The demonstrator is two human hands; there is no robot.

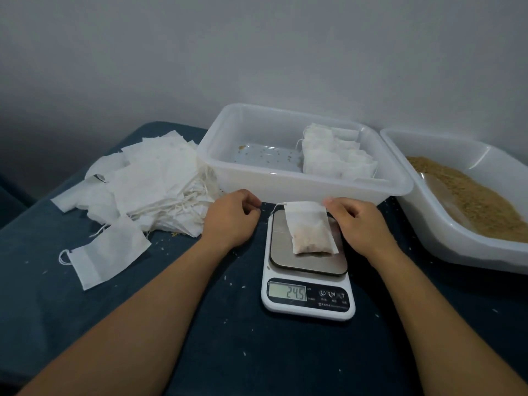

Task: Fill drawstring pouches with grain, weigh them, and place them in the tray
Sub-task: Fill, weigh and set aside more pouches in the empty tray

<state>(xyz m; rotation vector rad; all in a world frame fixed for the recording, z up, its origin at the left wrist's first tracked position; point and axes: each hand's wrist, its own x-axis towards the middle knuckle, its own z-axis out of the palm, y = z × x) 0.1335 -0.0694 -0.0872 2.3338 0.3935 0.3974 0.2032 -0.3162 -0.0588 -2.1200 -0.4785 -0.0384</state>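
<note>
Surface [285, 352] of dark blue cloth, speckled with stray grains, carrying everything. Tub [457, 244] of white plastic at far right, partly cut off by the edge, half full of brown grain [468, 201], a pale scoop [437, 190] lying in it. Tray [285, 187] of clear plastic at centre back, against the wall, holding a stack of filled pouches [337, 158] in its right half and a few loose grains on its bare left floor. Heap of empty pouches [148, 184] to the left of the tray, strings trailing; one single empty pouch [105, 255] lying apart, nearer, its string looped at the left. Scale [308, 275] in front of the tray, white body, metal plate, display reading 24.5. Filled pouch [310, 230] standing tilted on the plate, grain settled in its lower part, top flat and leaning toward the tray. Left hand [231, 218] beside the scale on its left, fingers curled inward, apparently pinching the thin string [275, 208] running to the pouch's top corner, though the pinch itself too small to confirm. Right hand [360, 224] on the scale's right, thumb and fingers pinching the pouch's upper right corner.
</note>
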